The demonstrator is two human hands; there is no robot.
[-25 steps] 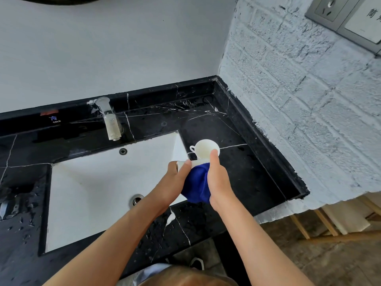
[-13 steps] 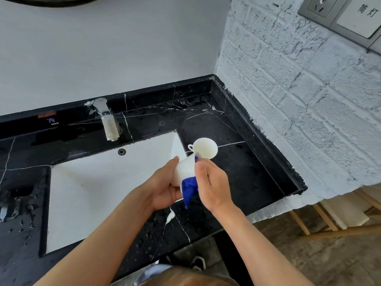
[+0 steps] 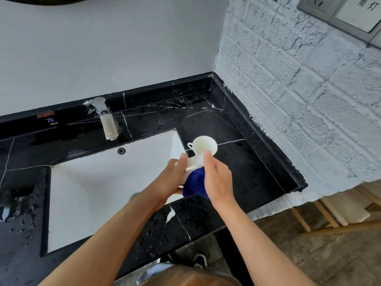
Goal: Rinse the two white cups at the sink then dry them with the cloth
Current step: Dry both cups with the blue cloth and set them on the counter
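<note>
One white cup stands upright on the black counter just right of the sink, handle to the left. A second white cup is held above the sink's right edge by my left hand, mostly hidden between both hands. My right hand presses a blue cloth against that cup; the cloth bulges out below it. The white rectangular sink lies to the left of my hands.
A chrome tap stands behind the sink. The black marble counter is wet with drops at the left and front. A white brick wall bounds the right side. Wooden slats lie on the floor at the right.
The held cup has been turned between my hands, and the blue cloth now bulges out larger below it than half a second ago. The standing cup has not moved.
</note>
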